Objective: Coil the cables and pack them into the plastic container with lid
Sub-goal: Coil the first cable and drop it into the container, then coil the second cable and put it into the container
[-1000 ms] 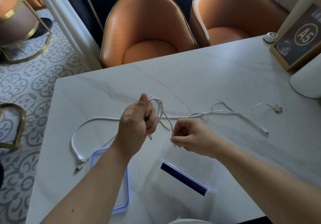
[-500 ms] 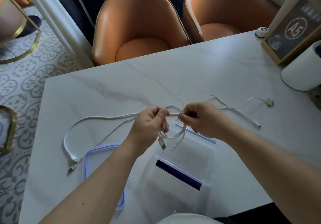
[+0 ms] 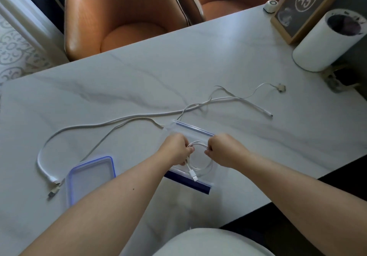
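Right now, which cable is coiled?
The cable gripped by the left hand and right hand over the container is looped; the other cables lie loose across the table.

A second ago our left hand [image 3: 175, 150] was raised with its thumb up, clutching the coiled cable [image 3: 207, 167] as a loose bunch, while our right hand [image 3: 223, 150] pinched a strand beside it; since then we have brought both hands down and towards us, over the open plastic container [image 3: 195, 127]. The bunch has spread into a neat round loop that we now grip on its left and right sides, and its plug [image 3: 193, 175] has dropped to dangle by the container's near rim. The far rim, hidden behind our right hand a second ago, now shows beyond both hands
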